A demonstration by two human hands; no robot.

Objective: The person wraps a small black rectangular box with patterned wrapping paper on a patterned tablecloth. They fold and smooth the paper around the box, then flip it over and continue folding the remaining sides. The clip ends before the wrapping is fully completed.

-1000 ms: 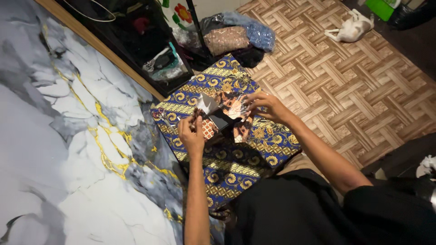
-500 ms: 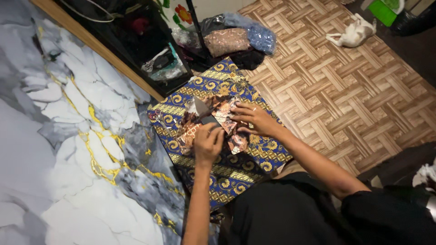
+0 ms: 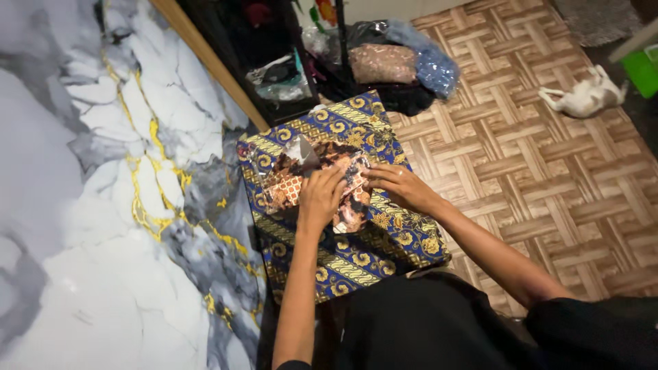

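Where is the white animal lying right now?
In the head view, the white animal lies on the woven-pattern floor at upper right, beside a green box.

The wrapped packet (image 3: 312, 185) lies on the patterned cloth (image 3: 356, 253), which lies on the floor (image 3: 534, 151). Both hands rest on the packet: left hand (image 3: 319, 199) beside right hand (image 3: 401, 186). Bagged bundles (image 3: 397, 62) lie behind the cloth; the marbled panel (image 3: 103, 205) lies to its left.

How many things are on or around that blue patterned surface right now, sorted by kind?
Hands pressing on the packet: 2, left hand and right hand
Brown patterned cloth packet in clear wrap: 1
Blue and gold batik-covered surface: 1
Plastic-bagged fabric bundles on the floor: 2, brown bundle and blue bundle
White animal lying on the floor: 1
Total: 7
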